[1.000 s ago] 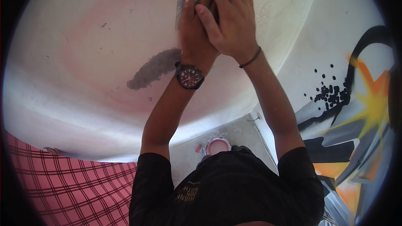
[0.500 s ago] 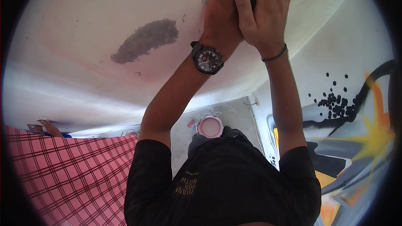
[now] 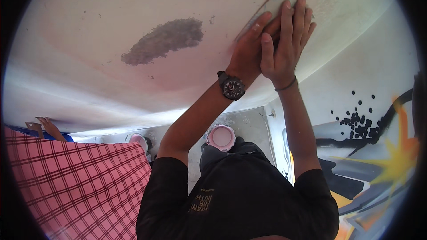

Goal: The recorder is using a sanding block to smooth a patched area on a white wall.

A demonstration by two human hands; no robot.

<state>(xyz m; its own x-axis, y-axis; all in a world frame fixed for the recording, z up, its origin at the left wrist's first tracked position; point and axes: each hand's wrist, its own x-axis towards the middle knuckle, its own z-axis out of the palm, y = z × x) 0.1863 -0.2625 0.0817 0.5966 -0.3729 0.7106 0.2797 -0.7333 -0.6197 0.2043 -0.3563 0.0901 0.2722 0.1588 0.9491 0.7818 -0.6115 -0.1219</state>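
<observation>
On the pale wall (image 3: 213, 0) my left hand (image 3: 247, 54) presses a thin whitish sheet with a reddish-brown edge, which looks like sandpaper (image 3: 275, 4). Its thumb lies along the sheet, and most of its fingers are hidden. My right hand (image 3: 284, 55) rests flat over the left one, fingers stretched out and thumb apart. Both arms are raised; a dark watch (image 3: 232, 88) is on my left wrist and a thin black band on my right. Left of my hands, a rough grey patch (image 3: 167, 42) marks the wall.
A pink-rimmed bucket (image 3: 221, 138) with pale contents stands on the floor by my feet; another bucket (image 3: 138, 141) is farther left. Close on my left is a person in a pink checked garment (image 3: 80, 178). Another person's hands (image 3: 49, 126) show beyond. A painted wall (image 3: 356, 164) rises on the right.
Both hands have come down from the upper edge of the picture, bringing the sandpaper sheet along the wall and into fuller view. My right hand stays on top of my left.
</observation>
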